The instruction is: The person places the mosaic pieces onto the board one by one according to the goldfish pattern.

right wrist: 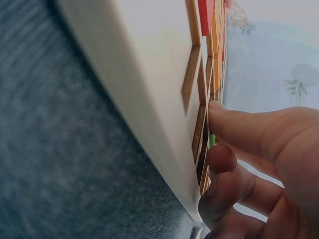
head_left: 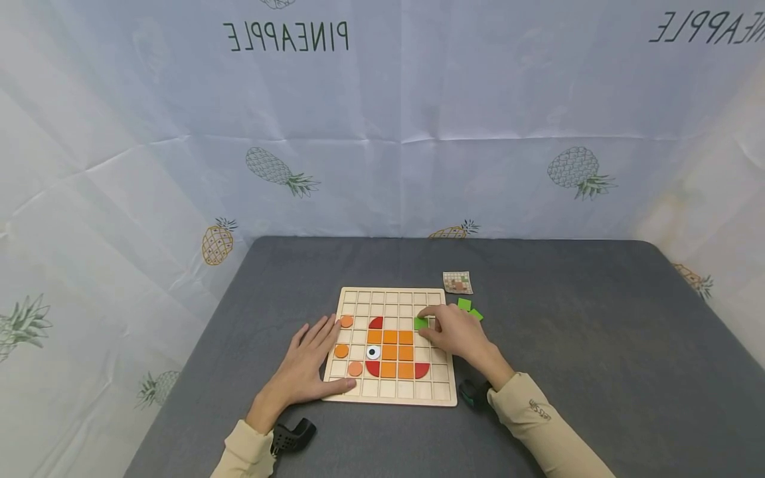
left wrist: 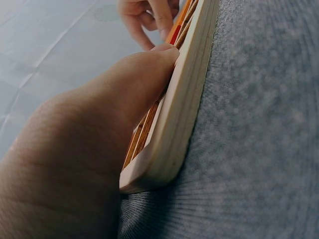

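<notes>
A wooden grid board (head_left: 430, 393) lies on the table, holding orange squares (head_left: 389, 352), red quarter-round pieces (head_left: 422, 370), a white eye piece (head_left: 373, 352) and several orange discs (head_left: 341, 350). My right hand (head_left: 459, 330) is over the board's right part, pinching a green square tile (head_left: 421, 323) between thumb and index finger at a cell. In the right wrist view, only a sliver of green tile (right wrist: 213, 140) shows behind the fingers. My left hand (head_left: 303, 367) rests along the board's left edge, fingers spread, its thumb (left wrist: 149, 74) on the near rim.
Loose green tiles (head_left: 464, 304) lie just beyond the board's right edge, partly behind the right hand. A small picture card (head_left: 457, 283) sits at the board's far right corner. The dark grey table (head_left: 568, 318) extends to both sides, with a pineapple-print curtain (head_left: 406, 186) behind it.
</notes>
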A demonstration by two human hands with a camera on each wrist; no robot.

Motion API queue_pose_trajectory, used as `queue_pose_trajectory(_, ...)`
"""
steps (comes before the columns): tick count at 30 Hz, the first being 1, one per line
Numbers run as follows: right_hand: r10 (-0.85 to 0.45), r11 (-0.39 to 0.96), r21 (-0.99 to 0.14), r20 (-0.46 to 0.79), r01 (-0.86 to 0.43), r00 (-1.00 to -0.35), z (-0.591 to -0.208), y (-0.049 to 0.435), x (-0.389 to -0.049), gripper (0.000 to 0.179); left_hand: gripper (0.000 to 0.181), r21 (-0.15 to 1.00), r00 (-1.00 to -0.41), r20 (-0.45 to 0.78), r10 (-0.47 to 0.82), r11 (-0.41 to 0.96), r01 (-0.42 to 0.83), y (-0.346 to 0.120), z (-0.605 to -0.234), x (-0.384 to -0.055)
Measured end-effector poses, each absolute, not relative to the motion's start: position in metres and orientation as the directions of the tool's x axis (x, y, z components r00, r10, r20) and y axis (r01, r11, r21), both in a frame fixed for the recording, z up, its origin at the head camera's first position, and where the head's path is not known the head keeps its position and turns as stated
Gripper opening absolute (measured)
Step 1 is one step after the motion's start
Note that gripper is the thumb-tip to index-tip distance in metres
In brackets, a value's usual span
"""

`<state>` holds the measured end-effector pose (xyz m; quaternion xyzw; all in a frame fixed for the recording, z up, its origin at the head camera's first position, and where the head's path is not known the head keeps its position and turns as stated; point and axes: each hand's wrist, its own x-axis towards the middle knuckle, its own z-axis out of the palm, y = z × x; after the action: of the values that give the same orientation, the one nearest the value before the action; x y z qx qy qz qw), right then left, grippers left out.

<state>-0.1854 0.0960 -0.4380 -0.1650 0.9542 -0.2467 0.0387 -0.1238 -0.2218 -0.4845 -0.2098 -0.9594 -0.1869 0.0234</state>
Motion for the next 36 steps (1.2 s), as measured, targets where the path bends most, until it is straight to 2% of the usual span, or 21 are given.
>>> queue_pose_trajectory(12,-0.321,0.818,-0.501,0.010,-0.283,-0.947,-0.434,0.108,-0.187,0.034,0.112,0.343,-0.911,0.124,0.393,0.845,0.411,-0.221,-0.484,-0.124)
queue_pose_trajectory(28,-0.259,0.854,-0.459,0.036,-0.246,-0.965,-0.430,0.146,-0.194,0.038,0.112,0.344,-0.913,0.118,0.390,0.847,0.406,-0.221,-0.483,-0.124)
queue_pose_trajectory(36,-0.202,0.890,-0.420,-0.017,-0.176,-0.979,-0.428,0.155,-0.203,0.043,0.112,0.344,-0.912,0.125,0.392,0.845,0.410,-0.221,-0.483,-0.124)
